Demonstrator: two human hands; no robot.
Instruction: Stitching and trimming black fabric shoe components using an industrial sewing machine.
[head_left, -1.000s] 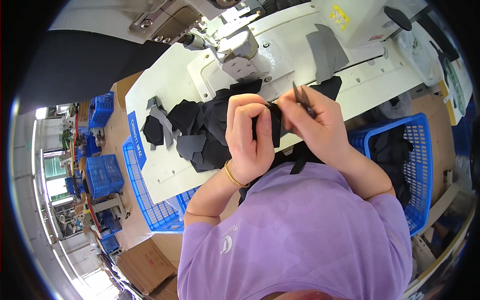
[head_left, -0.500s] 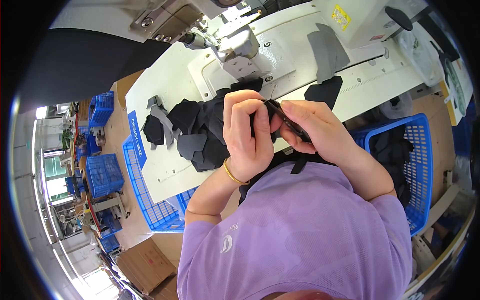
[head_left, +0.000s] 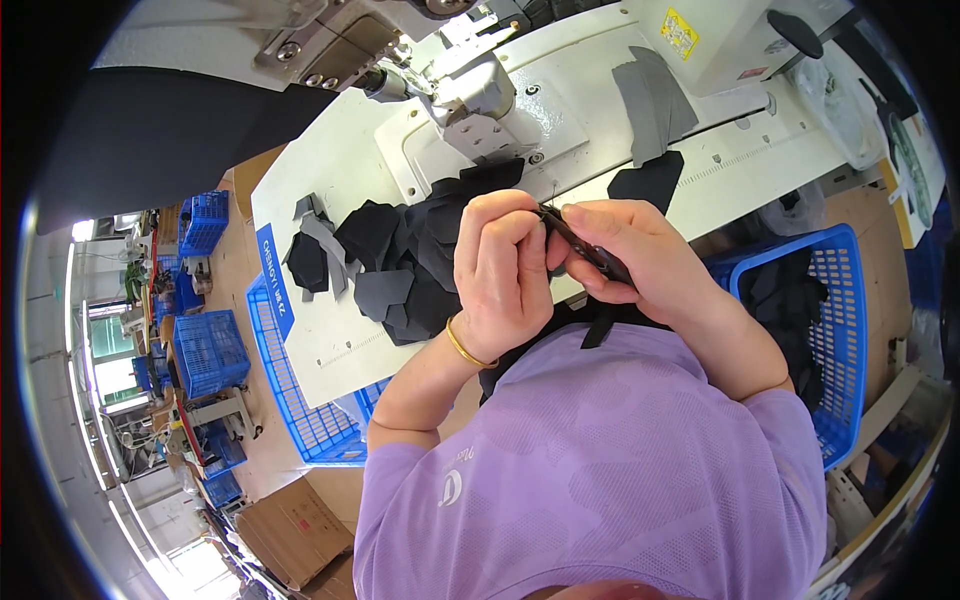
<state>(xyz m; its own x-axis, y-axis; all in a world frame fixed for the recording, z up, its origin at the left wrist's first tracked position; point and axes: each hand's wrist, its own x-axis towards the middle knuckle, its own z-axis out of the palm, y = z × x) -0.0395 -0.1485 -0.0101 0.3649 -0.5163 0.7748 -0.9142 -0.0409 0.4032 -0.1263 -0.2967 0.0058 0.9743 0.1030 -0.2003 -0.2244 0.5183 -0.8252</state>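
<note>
My right hand [head_left: 650, 262] is closed around a slim dark tool [head_left: 603, 261], which looks like thread snips. Its tip points up and left, toward my left hand [head_left: 505, 272]. The fingers of that hand are curled in, with the fingertips pressed close to the tool's tip; whatever they pinch is hidden. Both hands are above the near edge of the white sewing table [head_left: 345, 372]. Just left of them lies a loose pile of black and dark grey fabric pieces [head_left: 430, 240]. Beyond the hands stands the sewing machine's arm [head_left: 485, 100].
Grey fabric pieces [head_left: 650, 100] and a black piece [head_left: 648, 185] lie on the right of the table. A blue basket [head_left: 850, 300] holding dark fabric stands at right, another blue basket [head_left: 285, 370] below the table's left side. A cardboard box [head_left: 290, 530] sits on the floor.
Both hands have shifted slightly down, toward my body. My left fingers have curled in tighter, and more of the dark tool shows in my right hand.
</note>
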